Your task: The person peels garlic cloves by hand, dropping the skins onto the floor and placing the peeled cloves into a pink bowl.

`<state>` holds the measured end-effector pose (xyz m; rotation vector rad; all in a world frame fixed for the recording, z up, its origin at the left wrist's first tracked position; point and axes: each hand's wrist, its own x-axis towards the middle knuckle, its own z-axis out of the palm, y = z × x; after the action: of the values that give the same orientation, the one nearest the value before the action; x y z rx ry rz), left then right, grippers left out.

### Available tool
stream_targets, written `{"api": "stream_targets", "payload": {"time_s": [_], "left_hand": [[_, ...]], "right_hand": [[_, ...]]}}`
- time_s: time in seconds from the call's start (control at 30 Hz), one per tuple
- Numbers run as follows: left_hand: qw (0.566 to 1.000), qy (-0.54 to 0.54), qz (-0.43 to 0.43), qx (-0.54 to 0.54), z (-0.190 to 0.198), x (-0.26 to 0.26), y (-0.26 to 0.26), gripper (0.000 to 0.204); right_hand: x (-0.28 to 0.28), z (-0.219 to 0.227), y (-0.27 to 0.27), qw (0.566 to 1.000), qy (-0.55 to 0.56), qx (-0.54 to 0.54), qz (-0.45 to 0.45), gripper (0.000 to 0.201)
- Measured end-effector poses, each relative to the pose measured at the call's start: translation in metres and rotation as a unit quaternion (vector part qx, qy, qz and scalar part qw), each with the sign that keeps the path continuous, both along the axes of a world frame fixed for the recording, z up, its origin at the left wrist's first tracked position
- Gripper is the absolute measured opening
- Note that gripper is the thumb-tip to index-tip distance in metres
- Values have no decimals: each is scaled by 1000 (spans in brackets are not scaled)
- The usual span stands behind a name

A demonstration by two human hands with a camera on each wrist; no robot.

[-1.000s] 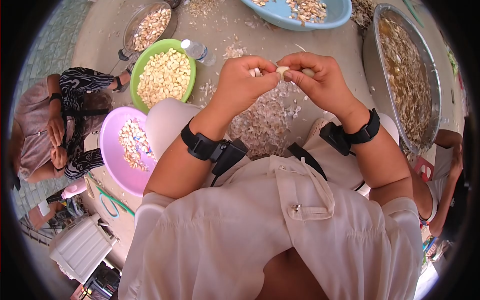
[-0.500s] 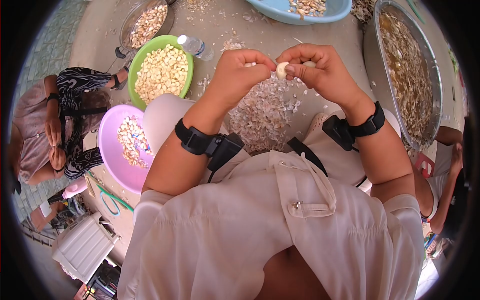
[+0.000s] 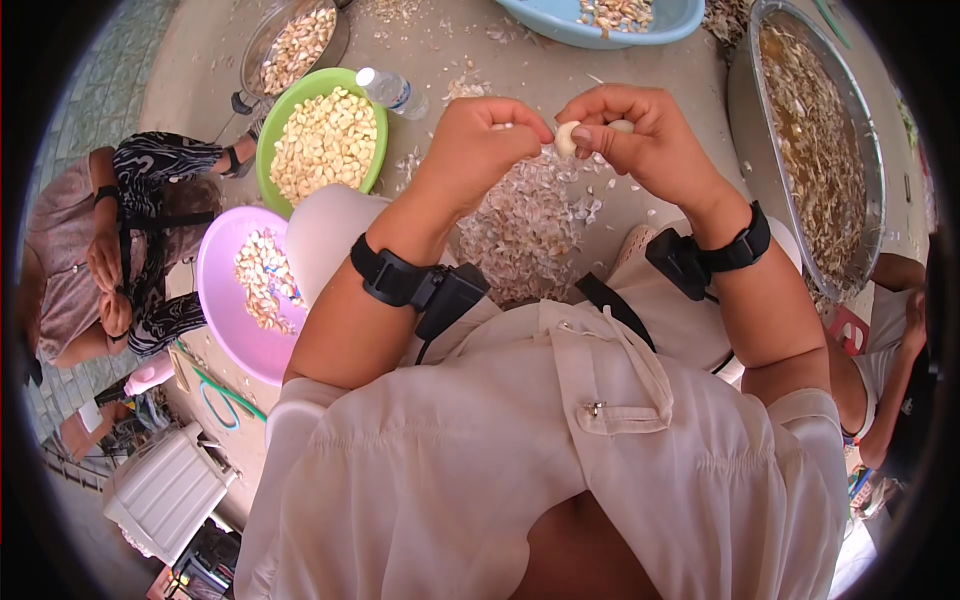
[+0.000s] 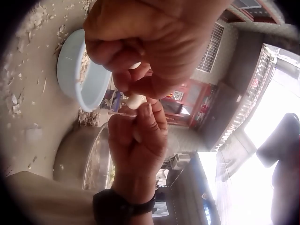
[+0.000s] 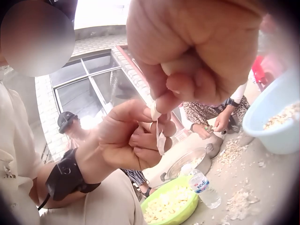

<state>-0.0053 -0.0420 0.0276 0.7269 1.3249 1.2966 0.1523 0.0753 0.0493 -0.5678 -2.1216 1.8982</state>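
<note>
In the head view my right hand (image 3: 650, 145) pinches a pale, peeled-looking garlic clove (image 3: 566, 139) between thumb and forefinger. A second clove (image 5: 180, 66) is tucked in the same hand's curled fingers. My left hand (image 3: 475, 150) is just left of the pinched clove, thumb and forefinger together. From its fingers a thin strip of garlic skin (image 5: 161, 141) hangs down in the right wrist view. Something small and white (image 4: 135, 65) shows among the left hand's curled fingers in the left wrist view. Below both hands, a heap of garlic skins (image 3: 520, 230) covers the ground.
At left stand a green basin (image 3: 262, 170) of peeled cloves, a purple basin (image 3: 222, 300) with unpeeled ones, a water bottle (image 3: 392, 95) and a metal pan (image 3: 246, 60). A blue basin (image 3: 600, 38) and a large metal tub (image 3: 745, 130) lie ahead and right. Other people (image 3: 75, 240) sit nearby.
A second ago the fingers of both hands met at the clove. The left fingertips have since drawn a little left of it, and both hands have risen slightly in the head view.
</note>
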Motion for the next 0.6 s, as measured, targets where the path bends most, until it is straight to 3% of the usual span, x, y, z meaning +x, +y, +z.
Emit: {"api": "stream_targets", "payload": {"time_s": [0.13,0.23,0.43,0.6], "left_hand": [[998,55,10,-5,5,4,-2,14],[983,179,-4,37,7,9,-3,15],[992,128,7,17,0,6,-1,12],[990,138,9,10,4,7,-4,10]], "right_hand": [[2,-2,1,1000,-3,14,-5,14],[2,-11,2,995,-2,103,4,13],[2,-7,-2,987,21,161,21,13],[2,-4,-1,996,32,82,23,13]]}}
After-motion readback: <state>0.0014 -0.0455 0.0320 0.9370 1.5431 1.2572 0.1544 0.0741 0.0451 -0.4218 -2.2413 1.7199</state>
